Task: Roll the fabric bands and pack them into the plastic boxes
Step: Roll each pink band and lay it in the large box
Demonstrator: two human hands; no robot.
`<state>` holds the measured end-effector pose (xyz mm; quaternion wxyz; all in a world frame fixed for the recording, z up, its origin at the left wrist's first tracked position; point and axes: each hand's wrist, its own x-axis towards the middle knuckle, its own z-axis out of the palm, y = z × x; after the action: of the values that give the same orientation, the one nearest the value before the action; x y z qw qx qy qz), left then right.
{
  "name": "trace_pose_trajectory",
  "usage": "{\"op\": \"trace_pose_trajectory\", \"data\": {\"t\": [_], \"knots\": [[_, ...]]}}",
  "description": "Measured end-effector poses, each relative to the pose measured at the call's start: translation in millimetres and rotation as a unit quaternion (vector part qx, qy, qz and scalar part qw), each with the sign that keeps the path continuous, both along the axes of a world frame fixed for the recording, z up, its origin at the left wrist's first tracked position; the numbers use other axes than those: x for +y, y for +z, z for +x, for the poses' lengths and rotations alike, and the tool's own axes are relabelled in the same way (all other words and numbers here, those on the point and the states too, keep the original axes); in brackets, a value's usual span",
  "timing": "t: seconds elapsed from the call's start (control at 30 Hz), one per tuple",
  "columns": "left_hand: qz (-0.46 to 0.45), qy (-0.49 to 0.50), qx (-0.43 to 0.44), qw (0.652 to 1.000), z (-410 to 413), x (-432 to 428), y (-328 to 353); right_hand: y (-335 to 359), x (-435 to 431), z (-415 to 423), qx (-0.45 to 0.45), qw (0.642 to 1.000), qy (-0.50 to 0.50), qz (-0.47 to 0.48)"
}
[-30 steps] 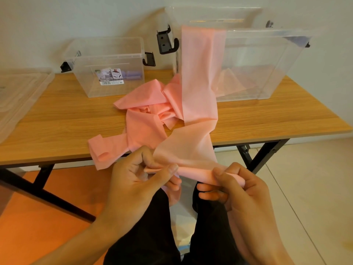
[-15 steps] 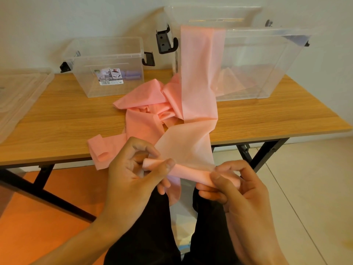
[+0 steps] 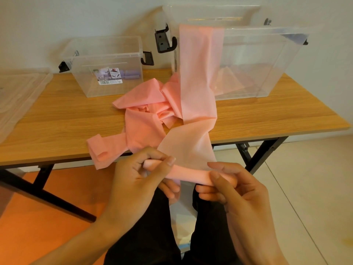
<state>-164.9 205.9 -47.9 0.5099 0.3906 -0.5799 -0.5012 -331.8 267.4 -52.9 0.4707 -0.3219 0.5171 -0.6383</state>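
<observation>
Just off the near edge of the tabletop (image 3: 57, 127), the left hand (image 3: 137, 180) and right hand (image 3: 236, 190) pinch, with curled fingers, the started roll of the pink fabric band (image 3: 191, 150). Uneven turning could skew it. Farther on, its tangle and its drape over the rim of the large plastic box (image 3: 277, 60) could snag.

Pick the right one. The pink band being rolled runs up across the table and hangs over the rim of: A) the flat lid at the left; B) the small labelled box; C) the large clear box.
C: the pink fabric band, pinched by the left hand and right hand, drapes over the near rim of the large clear box.
</observation>
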Motion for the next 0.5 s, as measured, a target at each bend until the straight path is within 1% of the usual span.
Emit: {"op": "trace_pose_trajectory", "data": {"t": [0.1,0.17,0.27,0.37,0.5], "knots": [[0.002,0.003,-0.011,1.0,0,2,-3,-1,3,-1,-0.007,1.0,-0.001,0.007],[0.009,0.0,-0.005,1.0,1,3,-3,-1,6,-3,-0.008,1.0,0.018,0.009],[0.01,-0.042,-0.001,0.999,2,4,-1,0,9,-10,0.009,1.0,0.019,0.01],[0.02,-0.085,-0.008,0.996,4,3,0,5,11,-15,0.007,1.0,0.017,0.013],[0.008,-0.093,-0.03,0.995,0,-1,-1,7,14,-18,0.026,0.999,0.017,0.012]]}}
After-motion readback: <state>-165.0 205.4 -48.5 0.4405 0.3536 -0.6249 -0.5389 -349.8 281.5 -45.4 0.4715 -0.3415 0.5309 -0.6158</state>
